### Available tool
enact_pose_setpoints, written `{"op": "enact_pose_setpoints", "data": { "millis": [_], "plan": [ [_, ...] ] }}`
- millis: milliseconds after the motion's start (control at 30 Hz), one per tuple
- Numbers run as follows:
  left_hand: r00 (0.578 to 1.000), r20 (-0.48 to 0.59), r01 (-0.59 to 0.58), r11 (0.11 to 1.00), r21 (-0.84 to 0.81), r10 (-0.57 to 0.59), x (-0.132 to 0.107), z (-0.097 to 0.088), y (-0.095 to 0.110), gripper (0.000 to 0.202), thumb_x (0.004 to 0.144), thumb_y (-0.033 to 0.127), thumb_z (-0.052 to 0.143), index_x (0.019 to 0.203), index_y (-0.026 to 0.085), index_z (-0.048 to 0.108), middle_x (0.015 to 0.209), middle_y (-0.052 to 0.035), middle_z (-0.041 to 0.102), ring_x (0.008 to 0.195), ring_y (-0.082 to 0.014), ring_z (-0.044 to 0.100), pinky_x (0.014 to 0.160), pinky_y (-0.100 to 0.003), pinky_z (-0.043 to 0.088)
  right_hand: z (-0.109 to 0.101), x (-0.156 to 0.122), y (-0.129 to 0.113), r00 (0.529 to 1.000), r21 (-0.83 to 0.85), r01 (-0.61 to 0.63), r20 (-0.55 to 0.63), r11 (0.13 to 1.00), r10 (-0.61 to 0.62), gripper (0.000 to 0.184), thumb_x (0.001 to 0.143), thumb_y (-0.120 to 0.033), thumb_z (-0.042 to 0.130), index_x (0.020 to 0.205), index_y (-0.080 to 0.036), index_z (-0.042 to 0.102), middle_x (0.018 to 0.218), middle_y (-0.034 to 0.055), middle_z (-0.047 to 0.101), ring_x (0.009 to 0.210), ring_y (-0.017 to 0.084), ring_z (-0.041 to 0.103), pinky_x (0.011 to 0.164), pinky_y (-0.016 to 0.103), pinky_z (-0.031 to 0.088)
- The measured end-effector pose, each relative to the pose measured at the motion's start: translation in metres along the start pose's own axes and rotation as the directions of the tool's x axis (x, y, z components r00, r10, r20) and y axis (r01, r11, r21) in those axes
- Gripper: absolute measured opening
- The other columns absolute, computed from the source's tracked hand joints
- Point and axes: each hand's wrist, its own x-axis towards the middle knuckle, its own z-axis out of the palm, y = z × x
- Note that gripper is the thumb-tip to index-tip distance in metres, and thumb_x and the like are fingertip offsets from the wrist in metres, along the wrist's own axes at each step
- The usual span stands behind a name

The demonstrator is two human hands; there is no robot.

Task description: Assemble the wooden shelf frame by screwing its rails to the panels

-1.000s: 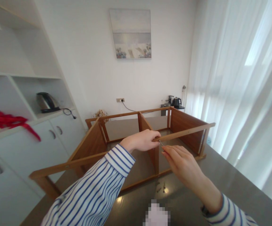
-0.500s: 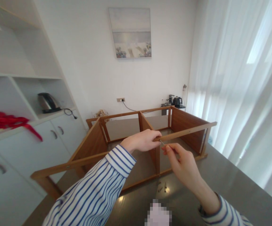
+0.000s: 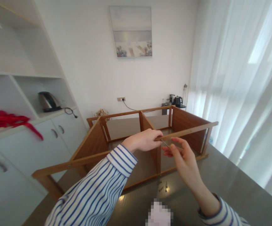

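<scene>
Screw [image 3: 165,144] in right hand [image 3: 185,158], at frame [image 3: 185,121]

White wall [image 3: 91,47] with a framed seascape [image 3: 130,31]; white shelving [image 3: 20,72] holds a kettle [image 3: 46,101]; sheer curtains [image 3: 239,69] glow with daylight.

No words, numbers or signs can be read here. The painting [image 3: 130,31] on the wall shows only a picture. The kettle [image 3: 46,101] on the shelf is too small and blurry to show a brand. The wooden frame [image 3: 185,122] shows no label.
</scene>
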Motion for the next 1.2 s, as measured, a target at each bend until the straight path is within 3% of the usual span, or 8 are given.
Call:
{"op": "enact_pose_setpoints", "data": {
  "millis": [100, 200, 367, 467, 633, 900, 1033, 1200],
  "plan": [
    [1.0, 0.002, 0.003, 1.0, 0.01, -0.003, 0.0, 0.0, 0.0, 0.027, 0.084, 0.035, 0.047, 0.1, 0.02, 0.061, 0.076, -0.0013, 0.064, 0.063, -0.0133, 0.055, 0.057, -0.023, 0.037, -0.003, 0.001, 0.001, 0.999, -0.058, 0.034, 0.04, 0.998, -0.032, 0.026, 0.091, -0.04, 0.045, 0.108, -0.02, 0.048, 0.084, 0.0051, 0.07, 0.077, 0.018, 0.069, 0.074, 0.035, 0.055],
    [1.0, -0.004, 0.0, 1.0, 0.015, 0.0, 0.0, 0.001, -0.002, 0.026, 0.083, 0.034, 0.047, 0.1, 0.02, 0.06, 0.077, -0.0015, 0.064, 0.065, -0.0136, 0.056, 0.058, -0.023, 0.037, -0.013, 0.004, 0.001, 0.976, -0.326, 0.197, 0.15, 0.925, -0.155, 0.022, 0.093, -0.035, 0.043, 0.105, -0.021, 0.054, 0.089, 0.006, 0.07, 0.081, 0.018, 0.067, 0.073, 0.033, 0.054],
    [1.0, -0.003, -0.004, 1.0, 0.015, 0.004, 0.001, 0.002, -0.003, 0.026, 0.083, 0.035, 0.048, 0.1, 0.02, 0.06, 0.082, -0.0028, 0.066, 0.068, -0.0145, 0.057, 0.059, -0.024, 0.038, -0.033, 0.007, -0.009, 0.788, -0.678, 0.604, 0.429, 0.419, -0.441, 0.022, 0.091, -0.023, 0.048, 0.109, -0.018, 0.059, 0.112, 0.01, 0.065, 0.102, 0.021, 0.06, 0.088, 0.037, 0.048],
    [1.0, -0.001, -0.013, 1.0, 0.022, 0.013, 0.001, 0.001, -0.003, 0.026, 0.083, 0.035, 0.048, 0.1, 0.019, 0.06, 0.081, -0.003, 0.066, 0.068, -0.0144, 0.057, 0.059, -0.024, 0.038, -0.04, 0.007, -0.016, 0.671, -0.707, 0.697, 0.586, 0.118, -0.454, 0.024, 0.09, -0.017, 0.049, 0.112, -0.015, 0.06, 0.118, 0.0105, 0.063, 0.103, 0.024, 0.059, 0.086, 0.039, 0.046],
    [1.0, -0.007, -0.029, 0.999, 0.025, 0.029, 0.001, 0.001, -0.002, 0.025, 0.084, 0.034, 0.049, 0.099, 0.019, 0.06, 0.08, -0.0027, 0.065, 0.069, -0.014, 0.057, 0.059, -0.023, 0.038, -0.039, 0.006, -0.021, 0.598, -0.698, 0.712, 0.664, -0.083, -0.449, 0.025, 0.091, -0.014, 0.046, 0.111, -0.01, 0.06, 0.111, 0.0113, 0.066, 0.094, 0.024, 0.06, 0.078, 0.037, 0.044],
    [1.0, -0.011, -0.025, 0.999, 0.036, 0.026, 0.001, 0.002, -0.004, 0.025, 0.083, 0.035, 0.048, 0.099, 0.019, 0.06, 0.078, -0.0024, 0.064, 0.066, -0.0138, 0.056, 0.057, -0.023, 0.037, -0.03, 0.007, -0.014, 0.615, -0.721, 0.693, 0.598, -0.009, -0.513, 0.021, 0.09, -0.01, 0.045, 0.104, -0.011, 0.061, 0.091, 0.0078, 0.069, 0.078, 0.018, 0.061, 0.071, 0.032, 0.042],
    [0.999, -0.015, -0.043, 0.998, 0.034, 0.044, 0.002, 0.004, -0.007, 0.026, 0.084, 0.036, 0.047, 0.099, 0.019, 0.059, 0.079, -0.0025, 0.064, 0.066, -0.0138, 0.057, 0.057, -0.023, 0.037, -0.024, 0.006, -0.006, 0.72, -0.745, 0.634, 0.469, 0.208, -0.512, 0.016, 0.091, -0.014, 0.047, 0.098, -0.015, 0.061, 0.077, 0.0044, 0.068, 0.067, 0.015, 0.06, 0.065, 0.028, 0.042],
    [0.998, -0.022, -0.052, 0.998, 0.037, 0.053, 0.002, 0.005, -0.008, 0.026, 0.084, 0.037, 0.046, 0.099, 0.02, 0.059, 0.079, -0.0026, 0.064, 0.068, -0.0139, 0.057, 0.058, -0.023, 0.038, -0.015, 0.0, 0.002, 0.9, -0.693, 0.42, 0.234, 0.585, -0.369, 0.014, 0.092, -0.021, 0.046, 0.099, -0.019, 0.058, 0.08, 0.0029, 0.07, 0.069, 0.015, 0.065, 0.062, 0.026, 0.045]
  ]
}}
